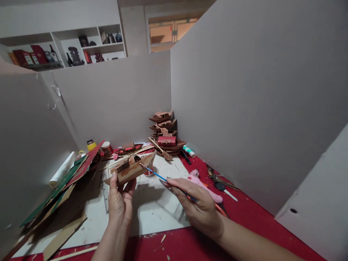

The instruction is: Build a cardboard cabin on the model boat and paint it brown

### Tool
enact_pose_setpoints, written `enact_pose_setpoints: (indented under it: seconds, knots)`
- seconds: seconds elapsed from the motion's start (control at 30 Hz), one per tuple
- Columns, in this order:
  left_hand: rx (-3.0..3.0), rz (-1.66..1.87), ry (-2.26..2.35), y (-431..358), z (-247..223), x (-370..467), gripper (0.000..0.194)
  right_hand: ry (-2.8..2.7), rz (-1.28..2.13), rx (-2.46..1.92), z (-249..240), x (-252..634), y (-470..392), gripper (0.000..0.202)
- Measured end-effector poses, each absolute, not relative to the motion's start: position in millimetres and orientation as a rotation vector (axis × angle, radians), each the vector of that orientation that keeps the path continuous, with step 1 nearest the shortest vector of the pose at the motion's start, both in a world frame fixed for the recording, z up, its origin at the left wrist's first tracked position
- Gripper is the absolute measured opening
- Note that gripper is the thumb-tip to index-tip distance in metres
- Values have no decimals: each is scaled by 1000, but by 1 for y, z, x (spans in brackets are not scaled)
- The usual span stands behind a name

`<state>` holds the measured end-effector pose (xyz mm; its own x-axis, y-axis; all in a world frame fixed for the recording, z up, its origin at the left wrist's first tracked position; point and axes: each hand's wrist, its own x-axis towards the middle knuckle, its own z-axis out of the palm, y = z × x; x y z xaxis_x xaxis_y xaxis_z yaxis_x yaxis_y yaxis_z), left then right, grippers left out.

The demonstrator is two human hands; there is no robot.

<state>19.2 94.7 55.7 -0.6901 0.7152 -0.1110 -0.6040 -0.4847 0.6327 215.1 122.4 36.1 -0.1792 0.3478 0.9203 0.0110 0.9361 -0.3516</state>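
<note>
A cardboard model boat point(130, 172), partly coated brown on its side, is held up over the white board by my left hand point(119, 197), its fingers round the hull's left part. My right hand point(194, 203) grips a thin blue paintbrush point(160, 176) between thumb and fingers. The brush tip touches or nearly touches the boat near its small arched cabin. Just behind the boat is a small container point(148, 172), mostly hidden.
Finished-looking brown boats point(168, 141) are stacked in the back corner. Cardboard sheets point(63, 181) lean at the left. A pink glue gun point(206, 186), a watch point(224, 188) and a black marker point(186, 157) lie at the right. Grey partitions point(116, 101) surround the red-covered table point(244, 214).
</note>
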Motion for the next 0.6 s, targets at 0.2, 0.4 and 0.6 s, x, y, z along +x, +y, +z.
enact_pose_setpoints:
  seconds: [0.2, 0.4, 0.6]
  knots:
    - [299, 2163, 906, 91, 54, 31, 27, -1792, 286, -186, 37, 208, 117, 45]
    - [318, 2137, 941, 89, 53, 39, 30, -1842, 368, -82, 35, 201, 116, 44]
    - [316, 2171, 923, 91, 53, 35, 28, -1809, 321, -188, 34, 206, 115, 41]
